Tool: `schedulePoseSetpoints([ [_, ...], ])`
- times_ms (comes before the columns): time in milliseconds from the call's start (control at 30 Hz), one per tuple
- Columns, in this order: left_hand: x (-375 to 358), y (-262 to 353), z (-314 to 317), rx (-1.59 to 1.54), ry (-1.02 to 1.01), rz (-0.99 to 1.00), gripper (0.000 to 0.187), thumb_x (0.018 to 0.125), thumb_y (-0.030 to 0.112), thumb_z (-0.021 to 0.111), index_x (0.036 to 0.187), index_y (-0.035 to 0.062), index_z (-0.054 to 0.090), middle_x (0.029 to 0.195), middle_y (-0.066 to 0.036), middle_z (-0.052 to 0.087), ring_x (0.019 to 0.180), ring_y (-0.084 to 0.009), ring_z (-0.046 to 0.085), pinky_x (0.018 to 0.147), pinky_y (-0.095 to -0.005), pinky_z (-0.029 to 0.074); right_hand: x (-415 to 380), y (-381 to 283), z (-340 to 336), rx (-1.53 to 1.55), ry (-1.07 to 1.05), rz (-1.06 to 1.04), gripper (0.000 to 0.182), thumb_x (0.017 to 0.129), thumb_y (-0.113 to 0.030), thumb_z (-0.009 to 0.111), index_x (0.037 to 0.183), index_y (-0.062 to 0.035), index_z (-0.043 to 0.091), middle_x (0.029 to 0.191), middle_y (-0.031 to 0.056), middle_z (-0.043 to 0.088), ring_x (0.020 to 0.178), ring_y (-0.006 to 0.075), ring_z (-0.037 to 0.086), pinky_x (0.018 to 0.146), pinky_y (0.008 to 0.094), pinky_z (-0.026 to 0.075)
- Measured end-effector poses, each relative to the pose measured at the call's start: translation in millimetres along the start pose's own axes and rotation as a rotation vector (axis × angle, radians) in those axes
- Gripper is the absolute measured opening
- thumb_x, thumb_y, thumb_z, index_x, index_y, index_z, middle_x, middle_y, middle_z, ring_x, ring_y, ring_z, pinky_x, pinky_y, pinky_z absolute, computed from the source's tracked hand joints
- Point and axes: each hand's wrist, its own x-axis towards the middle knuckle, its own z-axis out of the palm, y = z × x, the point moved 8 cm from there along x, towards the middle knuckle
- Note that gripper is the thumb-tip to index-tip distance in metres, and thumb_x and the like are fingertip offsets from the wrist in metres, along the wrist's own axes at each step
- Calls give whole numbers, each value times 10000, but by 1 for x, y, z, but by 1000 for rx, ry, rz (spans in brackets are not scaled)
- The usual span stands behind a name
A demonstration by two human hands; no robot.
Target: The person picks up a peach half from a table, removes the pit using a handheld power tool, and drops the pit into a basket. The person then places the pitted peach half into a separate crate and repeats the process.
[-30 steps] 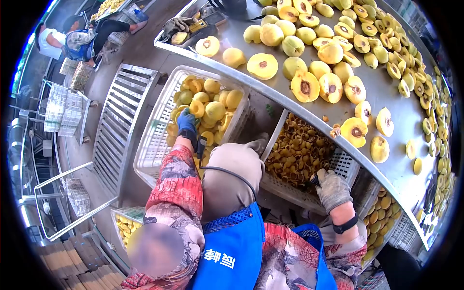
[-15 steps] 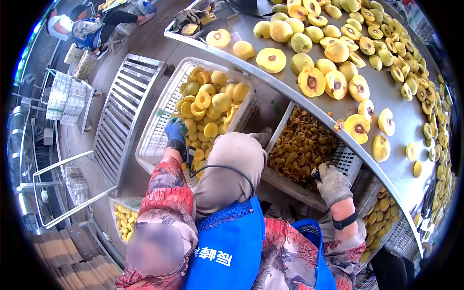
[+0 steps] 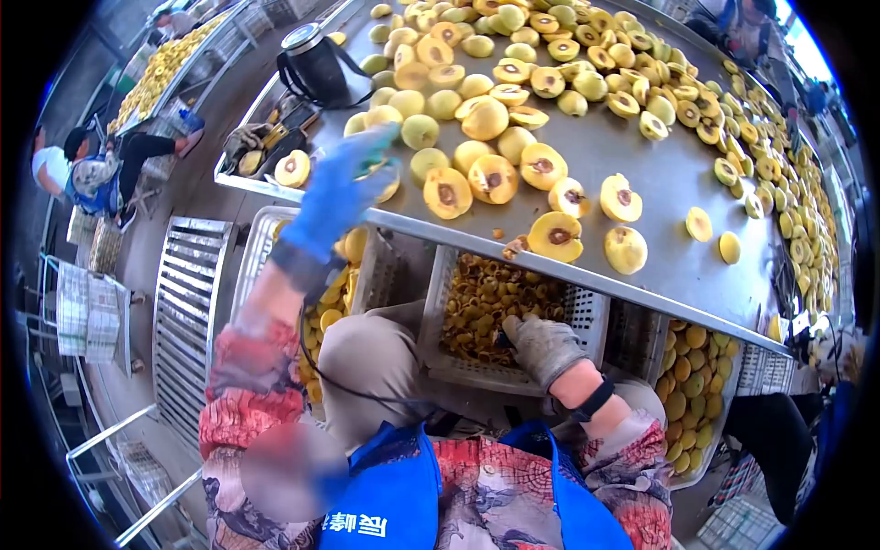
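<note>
My left hand (image 3: 339, 188), in a blue glove, is over the near edge of the metal table, its blurred fingers spread and reaching toward the peaches. A yellow peach half (image 3: 385, 181) lies right by the fingertips; whether they touch it cannot be made out. Below the table edge, my right hand (image 3: 545, 350), in a grey work glove, is closed around a small dark tool (image 3: 502, 339), mostly hidden by the glove. It is held over a white crate (image 3: 587, 321) of brownish peach scraps (image 3: 486, 307). Cut peaches (image 3: 493, 179) with brown centres lie on the table.
Under my left arm stands a crate of yellow peach halves (image 3: 335, 293); another crate of peaches (image 3: 692, 385) stands at right. A black flask (image 3: 321, 69) is on the table's far left. A slatted metal rack (image 3: 188, 321) stands left. Other people sit farther off.
My left hand has moved from the crate of peach halves up over the table. My view has swung, showing more of the table. My right hand stays over the scrap crate.
</note>
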Motion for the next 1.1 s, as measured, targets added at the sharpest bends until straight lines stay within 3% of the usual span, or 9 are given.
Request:
schedulePoseSetpoints([
  [33,14,18,20,234,-59,165,517,758,199,686,1243,91,544,1205,-181,553,1098,-294,541,949,-376,415,0,0,-1,8,-2,9,162,875,-139,441,1002,-116,539,868,146,626,760,316,664,556,442,512],
  [133,26,3,79,750,-253,298,518,743,212,685,1228,99,541,1242,-171,528,1183,-324,470,994,-385,369,-2,2,-7,34,39,8,159,878,-141,441,997,-113,542,865,141,633,749,309,667,550,430,515],
  [333,18,6,116,756,-455,288,490,669,165,678,1133,81,541,1204,-180,529,1149,-351,482,984,-434,375,-7,5,-20,110,179,-3,120,874,-116,440,966,-93,514,847,149,624,715,302,665,547,449,517],
  [467,7,6,121,576,-373,201,359,718,116,637,1058,72,533,1032,-162,560,911,-342,574,809,-405,470,-10,10,-43,441,372,5,195,823,-194,583,952,-87,484,842,143,611,766,387,629,637,453,511],
  [667,3,7,106,-559,-151,-279,407,729,-5,616,1123,24,519,1031,-46,569,943,-160,585,797,-273,488,-14,22,-76,850,636,44,444,745,-265,728,1081,-107,485,906,192,631,839,396,613,684,445,509],
  [800,-25,57,127,-1120,-42,-378,620,700,-95,616,1287,-9,437,1118,-108,550,895,-167,612,809,-287,506,-11,23,-80,912,800,-9,545,717,-289,767,1134,-99,473,868,176,647,810,372,637,658,418,526],
  [933,-43,59,160,-1325,-91,-533,414,869,153,598,1233,-15,496,1102,-101,598,953,-183,608,860,-316,496,-14,26,-78,915,787,56,556,738,-294,754,1158,-86,455,866,179,648,819,371,638,656,426,522],
  [967,-47,53,163,-1197,-41,-554,461,947,373,461,1195,-8,534,1142,-140,593,1056,-249,578,914,-373,480,-13,27,-76,908,776,65,553,743,-293,750,1160,-85,451,865,181,648,822,376,635,656,430,520],
  [1100,-42,67,174,-1513,-40,-567,545,953,449,401,1192,-29,509,1173,-196,567,1090,-370,545,960,-497,440,-8,32,-69,917,609,166,488,769,-264,695,1120,-66,420,916,232,610,879,425,590,711,488,482],
])
